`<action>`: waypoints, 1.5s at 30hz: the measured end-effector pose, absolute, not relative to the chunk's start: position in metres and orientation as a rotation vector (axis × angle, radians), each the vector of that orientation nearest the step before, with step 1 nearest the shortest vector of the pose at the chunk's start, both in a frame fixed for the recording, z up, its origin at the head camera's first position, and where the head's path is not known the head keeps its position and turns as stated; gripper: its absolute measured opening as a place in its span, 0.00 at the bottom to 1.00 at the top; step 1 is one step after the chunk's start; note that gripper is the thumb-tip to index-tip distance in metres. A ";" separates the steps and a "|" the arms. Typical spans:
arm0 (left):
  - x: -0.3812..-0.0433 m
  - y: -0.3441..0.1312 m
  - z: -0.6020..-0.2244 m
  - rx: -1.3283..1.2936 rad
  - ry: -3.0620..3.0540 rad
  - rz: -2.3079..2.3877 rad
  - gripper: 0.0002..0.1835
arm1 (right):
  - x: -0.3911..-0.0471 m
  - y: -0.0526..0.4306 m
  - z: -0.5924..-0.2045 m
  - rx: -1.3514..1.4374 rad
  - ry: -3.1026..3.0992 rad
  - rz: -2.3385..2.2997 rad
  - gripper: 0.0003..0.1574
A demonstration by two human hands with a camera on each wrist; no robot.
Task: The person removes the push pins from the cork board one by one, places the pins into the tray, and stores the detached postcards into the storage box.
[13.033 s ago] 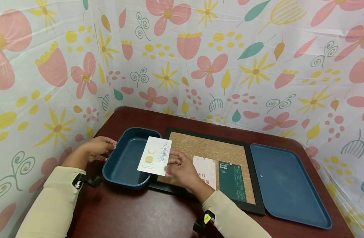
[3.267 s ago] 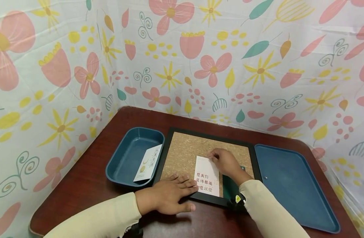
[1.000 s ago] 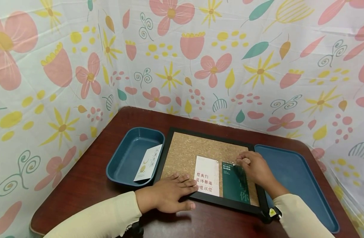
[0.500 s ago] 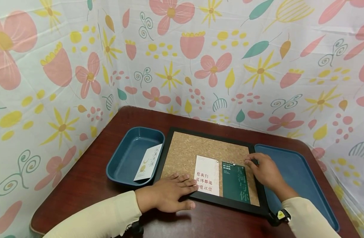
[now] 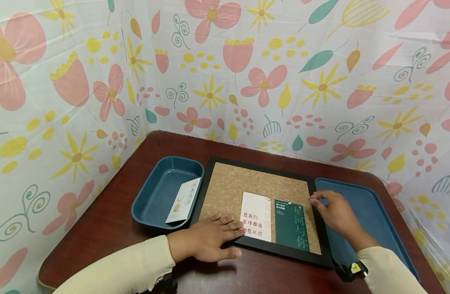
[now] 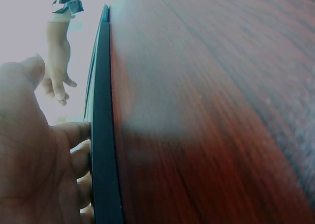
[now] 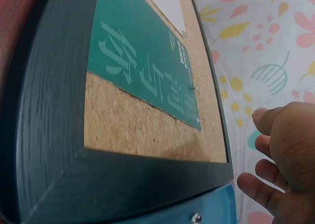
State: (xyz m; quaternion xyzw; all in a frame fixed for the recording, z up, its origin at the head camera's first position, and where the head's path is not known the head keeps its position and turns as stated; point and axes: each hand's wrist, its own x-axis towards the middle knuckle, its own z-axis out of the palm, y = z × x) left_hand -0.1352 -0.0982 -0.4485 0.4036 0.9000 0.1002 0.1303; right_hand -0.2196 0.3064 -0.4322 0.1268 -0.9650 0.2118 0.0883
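Observation:
My left hand point(image 5: 211, 239) lies spread over the near-left frame of the corkboard point(image 5: 247, 173), fingertips by a white card point(image 5: 256, 208) with red writing. To its right is a dark green card point(image 5: 291, 224) with pale writing; small metallic pins point(image 5: 289, 202) show at the cards' top edges. My right hand point(image 5: 333, 210) hovers over the board's right frame, thumb and index finger close together. In the right wrist view, the right hand point(image 7: 285, 155) has loosely bent fingers and nothing visible in them. Another white card point(image 5: 183, 201), with a moon drawing, leans in the left tray.
A deep blue tray point(image 5: 136, 204) stands left of the board. On the right lies a flat blue tray point(image 5: 368, 216); the right wrist view shows a pin point(image 7: 196, 217) on it. Flowered cloth point(image 5: 261, 102) closes off the back and left of the table point(image 5: 110, 192).
Earlier my right hand held the moon card, which now lies in the left tray. Since then that hand passed from the white card over the green one to the right frame. My left hand stays put.

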 end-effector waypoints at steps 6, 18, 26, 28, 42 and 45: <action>-0.135 -0.098 -0.449 1.171 2.610 0.297 0.41 | -0.217 0.315 -0.431 0.338 -2.895 0.627 0.09; -0.136 -0.098 -0.451 1.166 2.603 0.298 0.42 | -0.210 0.332 -0.429 0.311 -2.879 0.623 0.11; -0.135 -0.098 -0.448 1.167 2.605 0.295 0.41 | -0.207 0.348 -0.432 0.294 -2.866 0.614 0.12; -0.136 -0.097 -0.447 1.168 2.602 0.294 0.40 | -0.206 0.352 -0.432 0.280 -2.877 0.612 0.13; -0.137 -0.098 -0.449 1.168 2.596 0.288 0.41 | -0.205 0.370 -0.433 0.269 -2.878 0.589 0.13; -0.136 -0.098 -0.448 1.174 2.601 0.290 0.41 | -0.205 0.371 -0.432 0.261 -2.882 0.591 0.13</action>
